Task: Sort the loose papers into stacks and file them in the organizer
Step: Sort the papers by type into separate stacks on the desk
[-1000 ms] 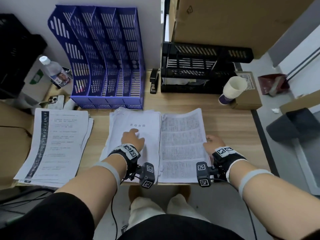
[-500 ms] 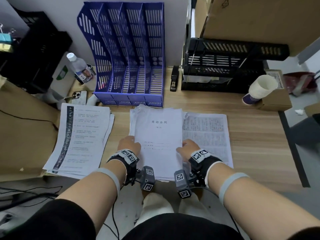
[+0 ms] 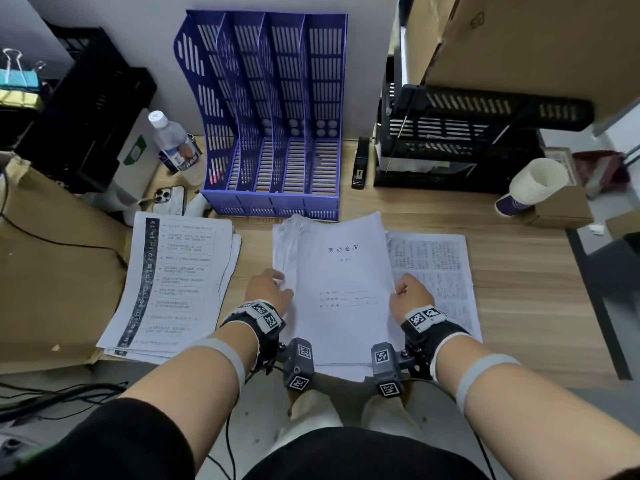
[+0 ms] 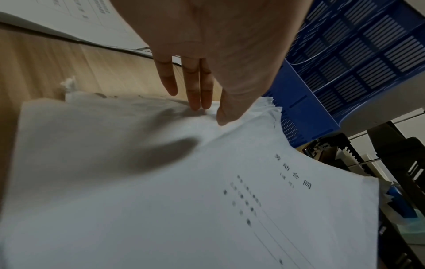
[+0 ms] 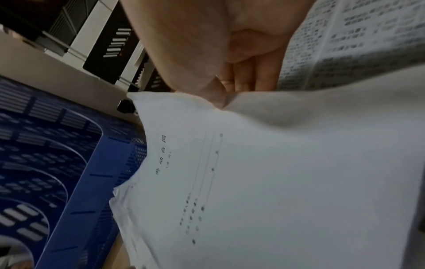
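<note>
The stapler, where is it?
In the head view, the black stapler stands at the back of the desk, between the blue organizer and the black tray rack.

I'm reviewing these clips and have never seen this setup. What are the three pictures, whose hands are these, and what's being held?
No machine: a person with cameras strapped to head and wrists. The head view looks down at a wooden desk; the other two look along each hand. The left hand and right hand each take a side edge of the middle stack of white papers with a title page; the right grip is a clear pinch. Beside it lie a stack with a dark side band and a densely printed stack. Behind stands the empty blue slotted plastic organizer.
</note>
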### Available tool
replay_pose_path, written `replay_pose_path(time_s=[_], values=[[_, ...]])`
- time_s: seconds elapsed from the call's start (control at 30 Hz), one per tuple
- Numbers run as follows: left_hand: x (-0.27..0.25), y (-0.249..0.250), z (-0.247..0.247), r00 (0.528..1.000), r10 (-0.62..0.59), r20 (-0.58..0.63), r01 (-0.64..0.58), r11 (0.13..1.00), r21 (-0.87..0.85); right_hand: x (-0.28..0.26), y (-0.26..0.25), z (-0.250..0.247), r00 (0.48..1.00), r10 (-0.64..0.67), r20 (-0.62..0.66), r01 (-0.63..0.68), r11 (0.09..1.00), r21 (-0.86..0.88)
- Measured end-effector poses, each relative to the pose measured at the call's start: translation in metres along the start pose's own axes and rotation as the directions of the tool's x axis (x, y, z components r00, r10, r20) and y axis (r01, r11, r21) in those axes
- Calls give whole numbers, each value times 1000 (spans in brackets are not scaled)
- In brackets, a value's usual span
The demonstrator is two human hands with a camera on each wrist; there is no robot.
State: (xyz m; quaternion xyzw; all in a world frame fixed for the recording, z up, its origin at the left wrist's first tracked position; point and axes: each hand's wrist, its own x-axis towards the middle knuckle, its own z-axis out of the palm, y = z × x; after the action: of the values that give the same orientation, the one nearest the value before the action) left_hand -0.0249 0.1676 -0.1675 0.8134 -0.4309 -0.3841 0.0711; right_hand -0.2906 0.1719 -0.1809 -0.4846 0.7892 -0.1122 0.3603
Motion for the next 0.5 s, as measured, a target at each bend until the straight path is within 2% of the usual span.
replay_pose_path(time_s=[0.13, 0.27, 0.37, 0.43, 0.5], values=[[3, 11, 2, 997, 64, -48, -66, 997, -47, 0, 4, -15, 993, 33, -113, -17, 991, 135], [5, 26, 5, 989, 148, -17, -149, 983, -105, 4, 8, -27, 995, 15, -95, 11, 962, 271], [11, 36, 5, 984, 168, -62, -172, 984, -55, 1, 9, -35, 997, 32, -69, -8, 947, 321], [12, 42, 4, 975, 221, -34, -222, 974, -43, -2, 10, -40, 997, 55, -61, -31, 940, 339], [8, 47, 3, 958, 281, 52, -276, 957, -90, -4, 12, -42, 996, 76, -45, -54, 929, 367]])
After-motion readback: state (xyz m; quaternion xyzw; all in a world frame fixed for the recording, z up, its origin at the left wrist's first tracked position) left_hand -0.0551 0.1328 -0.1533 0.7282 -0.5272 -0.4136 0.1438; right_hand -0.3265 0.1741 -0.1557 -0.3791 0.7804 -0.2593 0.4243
